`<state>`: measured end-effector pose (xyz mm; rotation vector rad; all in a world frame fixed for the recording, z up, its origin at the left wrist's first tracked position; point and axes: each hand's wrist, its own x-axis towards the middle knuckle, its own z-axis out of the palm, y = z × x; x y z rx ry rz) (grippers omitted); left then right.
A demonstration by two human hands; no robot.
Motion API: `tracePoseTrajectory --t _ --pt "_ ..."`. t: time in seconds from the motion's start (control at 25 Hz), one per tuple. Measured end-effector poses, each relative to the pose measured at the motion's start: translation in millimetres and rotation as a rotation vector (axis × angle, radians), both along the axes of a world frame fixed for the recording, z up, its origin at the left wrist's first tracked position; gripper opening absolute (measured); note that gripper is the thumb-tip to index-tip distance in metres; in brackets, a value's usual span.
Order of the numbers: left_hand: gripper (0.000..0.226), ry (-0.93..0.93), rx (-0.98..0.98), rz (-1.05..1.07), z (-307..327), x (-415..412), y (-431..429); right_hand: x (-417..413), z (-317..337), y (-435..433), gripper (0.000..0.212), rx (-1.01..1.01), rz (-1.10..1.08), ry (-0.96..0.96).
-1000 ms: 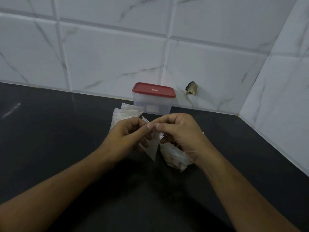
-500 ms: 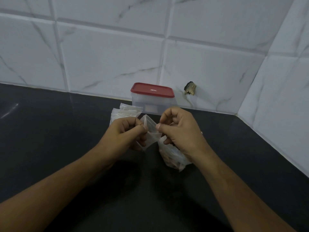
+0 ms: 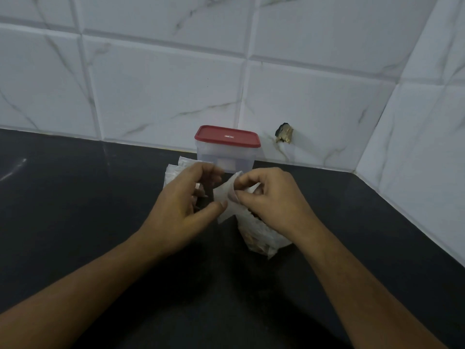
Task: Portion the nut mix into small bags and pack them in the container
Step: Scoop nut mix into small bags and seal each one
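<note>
A: The surface?
B: Dark, smooth stone, faint sheen.
A: The rest?
B: Small bag, thin crinkled plastic; container, frosted plastic; lid, glossy red; tiles, glazed, marbled.

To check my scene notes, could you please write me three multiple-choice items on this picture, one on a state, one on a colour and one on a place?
1. How is the container?
A. Upright, with its lid on.
B. Open.
C. Tipped over.

2. What colour is the lid?
A. Blue.
B. Green.
C. Red.

3. Where is the nut mix bag?
A. Inside the container.
B. On the counter, beneath the right hand.
C. On top of the lid.

Answers: 1 A, the lid sits flat on the upright container; 2 C, the lid is plainly red; 3 B, the bag stands on the dark counter, its top hidden by the right hand.
</note>
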<state>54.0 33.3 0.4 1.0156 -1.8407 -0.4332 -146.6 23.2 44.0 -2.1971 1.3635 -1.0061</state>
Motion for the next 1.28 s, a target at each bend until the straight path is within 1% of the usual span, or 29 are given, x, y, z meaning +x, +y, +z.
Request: tracePoseTrajectory --t 0.08,0.12,0.2,0.28,0.4,0.48,0.52,0.6,0.76,0.8,0.84,0.92,0.96,1.0,1.04,1.12,1.2,1.28 --pt "0.076 -0.084 -0.005 -0.004 -1.5 -0.6 -0.9 0.2 -0.7 -0.6 0.006 0.006 0.022 -0.014" --pt "0.085 -0.111 0.005 -0.011 -3.0 -2.1 -1.0 1.3 -0.9 -0.1 0.007 0.005 0.029 -0.013" --pt "0.093 -0.148 0.003 0.002 -5.6 -6.0 -0.9 3.7 -1.2 0.7 0.009 -0.006 0.053 -0.006" --pt "0.088 -0.153 -0.013 0.020 -4.9 -9.0 0.2 5.9 -1.8 1.3 0.012 0.003 0.107 -0.024" --pt "0.062 -0.112 -0.017 0.003 -3.1 -13.7 1.5 9.2 -3.5 4.1 0.015 -0.035 0.137 0.026" --pt "0.047 -0.064 0.017 -0.017 -2.3 -15.0 2.2 10.2 -1.9 4.9 0.006 -0.093 0.105 0.086" --pt "0.042 -0.036 0.038 -0.027 -1.6 -15.0 2.6 9.1 0.1 5.0 0.004 -0.091 0.096 0.080" --pt "0.038 -0.004 0.066 -0.034 -1.3 -13.7 2.7 5.8 3.7 5.0 0.012 -0.050 0.109 0.053" --pt "0.038 -0.013 0.100 -0.073 -3.9 -16.2 4.1 8.0 2.5 6.6 0.018 -0.068 0.118 0.194" --pt "0.038 -0.002 0.104 -0.080 -4.1 -17.2 4.6 7.9 3.0 6.6 0.019 -0.063 0.120 0.200" --pt "0.037 0.021 0.106 -0.084 -3.8 -17.7 4.9 6.5 5.1 6.7 0.021 -0.053 0.125 0.165" --pt "0.039 0.086 0.121 -0.074 -2.7 -17.4 5.5 -3.5 12.0 3.7 0.022 -0.061 0.115 0.006" --pt "0.040 0.114 0.132 -0.057 -2.2 -16.7 5.7 -11.6 15.3 0.4 0.021 -0.089 0.092 -0.063" --pt "0.040 0.134 0.145 -0.041 -2.1 -16.1 5.3 -21.2 17.0 -4.1 0.020 -0.124 0.056 -0.091" --pt "0.040 0.151 0.160 -0.034 -2.4 -15.8 4.9 -32.4 16.1 -10.4 0.017 -0.154 0.011 -0.071" --pt "0.043 0.167 0.174 -0.030 -3.6 -16.1 3.8 -57.1 8.7 -24.2 0.014 -0.168 -0.087 0.080" --pt "0.048 0.166 0.180 -0.032 -5.2 -17.1 3.2 -81.1 -2.1 -33.9 0.020 -0.086 -0.153 0.284" --pt "0.051 0.160 0.206 -0.027 -7.7 -18.2 2.1 -98.7 -10.5 -38.0 0.025 0.026 -0.166 0.422"
